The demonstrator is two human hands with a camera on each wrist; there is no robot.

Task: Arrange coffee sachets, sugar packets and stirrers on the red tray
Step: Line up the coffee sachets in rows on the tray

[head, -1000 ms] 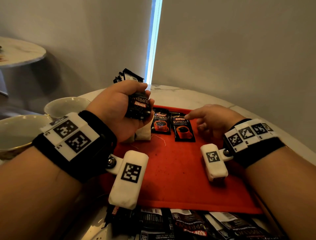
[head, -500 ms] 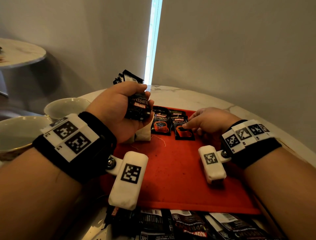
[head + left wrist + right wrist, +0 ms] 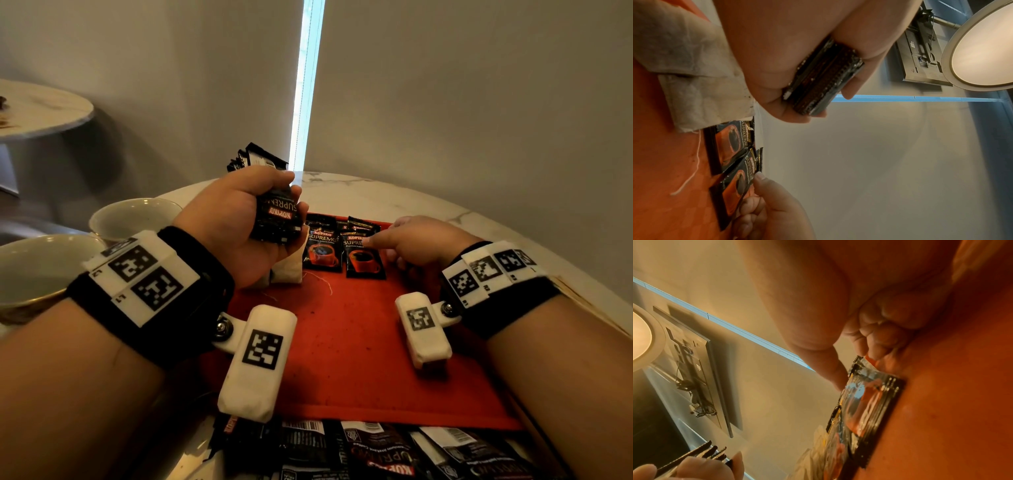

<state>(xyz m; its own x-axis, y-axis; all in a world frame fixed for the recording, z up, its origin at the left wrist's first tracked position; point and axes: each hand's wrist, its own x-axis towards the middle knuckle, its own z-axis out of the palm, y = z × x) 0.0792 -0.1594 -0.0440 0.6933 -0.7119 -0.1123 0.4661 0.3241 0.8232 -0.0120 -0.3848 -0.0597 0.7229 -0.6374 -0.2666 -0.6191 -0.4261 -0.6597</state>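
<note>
The red tray lies in front of me on the marble table. Two black coffee sachets lie side by side at its far edge, the left sachet and the right sachet. My right hand touches the right sachet's top with its straight forefinger, the other fingers curled beside it. My left hand hovers over the tray's far left corner and grips a stack of black sachets. Pale paper packets with a thread lie under it.
Two pale bowls stand left of the tray. A heap of loose black sachets lies along the tray's near edge. A wall rises close behind the table. A round side table stands far left.
My right forefinger slid a little on the right sachet and nudged it slightly away from me. The left hand kept still with its stack.
</note>
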